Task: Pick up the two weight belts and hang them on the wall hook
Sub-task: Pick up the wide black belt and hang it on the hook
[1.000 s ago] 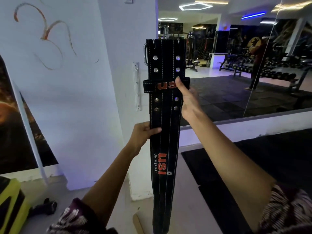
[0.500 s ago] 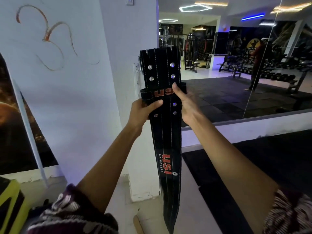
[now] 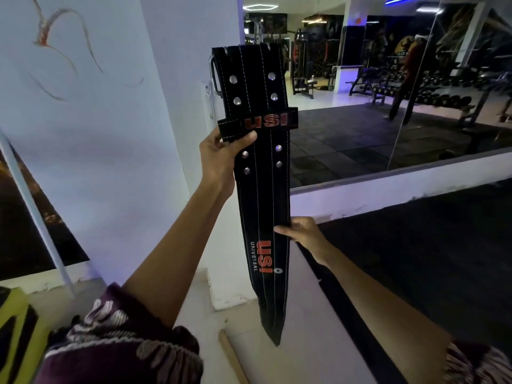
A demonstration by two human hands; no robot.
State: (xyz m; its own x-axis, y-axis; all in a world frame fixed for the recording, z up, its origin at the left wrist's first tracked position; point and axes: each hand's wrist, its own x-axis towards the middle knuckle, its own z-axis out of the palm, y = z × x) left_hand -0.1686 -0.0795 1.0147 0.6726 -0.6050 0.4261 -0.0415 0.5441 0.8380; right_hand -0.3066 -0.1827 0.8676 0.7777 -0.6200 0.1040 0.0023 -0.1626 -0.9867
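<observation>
Holding a black weight belt [image 3: 261, 189] upright before a white pillar [image 3: 191, 51], the person grips it at two levels. The left hand [image 3: 221, 159] is closed around the belt's left edge just under the keeper loop [image 3: 257, 123] printed "USI", thumb laid across the front face. The right hand [image 3: 302, 234], toward 5 o'clock of the left, pinches the belt's right edge between thumb and fingers beside the lower logo. The buckle [image 3: 213, 76] stands at the belt's 11 o'clock corner, in front of a white wall bracket [image 3: 207, 101] on the pillar; the pointed tail hangs free toward 6 o'clock. Whether one belt or two lie stacked cannot be told from this view.

Judged step: carrying the buckle end to the hook. It would be done well by keeping the upper grip firm, letting the lower hand only steady the tail, and presenting the buckle frame squarely to the bracket. No hook prong is discernible, so its exact place is uncertain.

Surroundings: a mirror [image 3: 401, 92] at 2 o'clock reflects gym machines and a standing person; a dark floor mat [image 3: 429, 259] lies at 4 o'clock; a wooden stick [image 3: 232, 356] rests on the floor at 6 o'clock; a yellow-and-black object [image 3: 16, 328] sits at 8 o'clock. Nothing lies between belt and pillar.
</observation>
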